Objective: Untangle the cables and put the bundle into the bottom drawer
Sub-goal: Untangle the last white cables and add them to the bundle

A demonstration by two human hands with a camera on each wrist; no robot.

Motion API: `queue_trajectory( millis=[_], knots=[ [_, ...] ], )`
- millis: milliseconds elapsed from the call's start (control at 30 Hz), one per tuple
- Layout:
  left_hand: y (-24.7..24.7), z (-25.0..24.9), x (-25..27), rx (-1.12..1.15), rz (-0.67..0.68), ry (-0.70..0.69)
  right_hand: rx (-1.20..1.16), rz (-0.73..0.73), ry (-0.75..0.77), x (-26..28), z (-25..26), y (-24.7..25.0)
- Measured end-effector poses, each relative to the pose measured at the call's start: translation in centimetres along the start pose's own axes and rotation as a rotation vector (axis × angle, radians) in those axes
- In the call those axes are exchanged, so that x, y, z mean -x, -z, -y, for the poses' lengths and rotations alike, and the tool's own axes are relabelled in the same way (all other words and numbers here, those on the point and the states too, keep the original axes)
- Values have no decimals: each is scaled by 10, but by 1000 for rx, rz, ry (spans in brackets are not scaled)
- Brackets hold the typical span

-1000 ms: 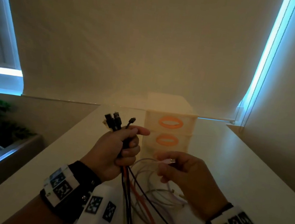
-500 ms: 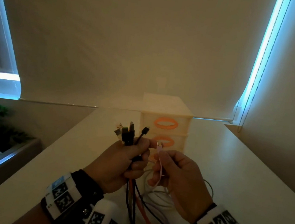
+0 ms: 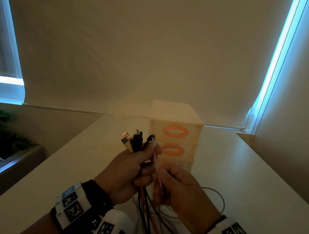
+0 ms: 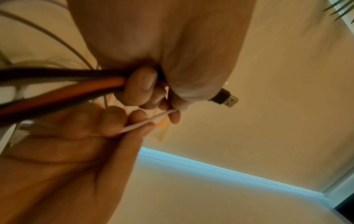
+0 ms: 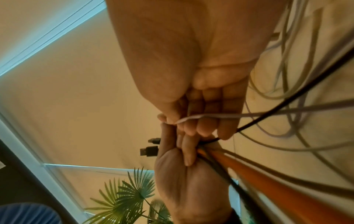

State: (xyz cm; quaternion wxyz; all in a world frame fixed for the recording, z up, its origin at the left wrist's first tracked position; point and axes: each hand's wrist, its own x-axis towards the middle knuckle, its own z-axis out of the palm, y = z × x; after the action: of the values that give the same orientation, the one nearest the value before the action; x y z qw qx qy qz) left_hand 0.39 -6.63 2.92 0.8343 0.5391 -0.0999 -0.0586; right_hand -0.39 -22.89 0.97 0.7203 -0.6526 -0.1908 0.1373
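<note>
The left hand [image 3: 127, 169] is gripping a bunch of cables [image 3: 144, 197] in a closed fist above the near part of the counter [image 3: 257, 188], with the fingers [image 4: 141, 87] curled tight round black and orange cords. Several plugs [image 3: 134, 139] are sticking up out of the top of the fist, among them a black flat plug [image 4: 224, 98] seen from the left wrist. The right hand [image 3: 181, 190] is sitting just beside the left, touching it, and is pinching a thin white cable [image 3: 155, 161] between thumb and fingers, the other fingers [image 5: 203, 122] curled in. That white cable is running up from the right hand to the left thumb, where its small end [image 3: 153, 139] is standing next to the other plugs. Below both hands the cords are hanging down toward the person, and pale loops [image 3: 215, 202] are lying on the counter by the right wrist. A small cream chest of drawers [image 3: 174, 136] with orange oval handles is standing on the counter behind the hands, toward the far edge, all its drawers closed; the bottom drawer [image 3: 188, 165] is partly hidden by the hands. A leafy plant [image 5: 130, 197] is standing off the left edge of the counter.
</note>
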Motion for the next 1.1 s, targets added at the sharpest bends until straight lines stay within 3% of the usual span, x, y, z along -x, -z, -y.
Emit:
queue_trajectory(
  millis=[133, 400, 533, 667, 767, 967, 1033, 1100],
  knots=[
    [5, -7, -2, 88, -84, -50, 159, 65, -74, 6, -1, -2],
    [6, -17, -1, 332, -128, 1, 235, 9, -53, 4, 22, -8],
    [20, -26, -4, 495, -70, -22, 439, 112, -109, 7, 39, -11],
    [40, -38, -7, 641, 34, -69, 605, 173, -293, 12, 46, 19],
    [52, -46, -8, 662, 80, -87, 604, 107, -371, 16, 52, 49],
    [30, -46, 5, 525, 103, 11, 802, -74, -256, 6, 68, 39],
    [21, -42, 12, 484, 195, 52, 801, -152, -196, -5, 74, 27],
    [17, -37, 16, 515, 386, 163, 759, -248, -106, -17, 82, 17]
  ],
)
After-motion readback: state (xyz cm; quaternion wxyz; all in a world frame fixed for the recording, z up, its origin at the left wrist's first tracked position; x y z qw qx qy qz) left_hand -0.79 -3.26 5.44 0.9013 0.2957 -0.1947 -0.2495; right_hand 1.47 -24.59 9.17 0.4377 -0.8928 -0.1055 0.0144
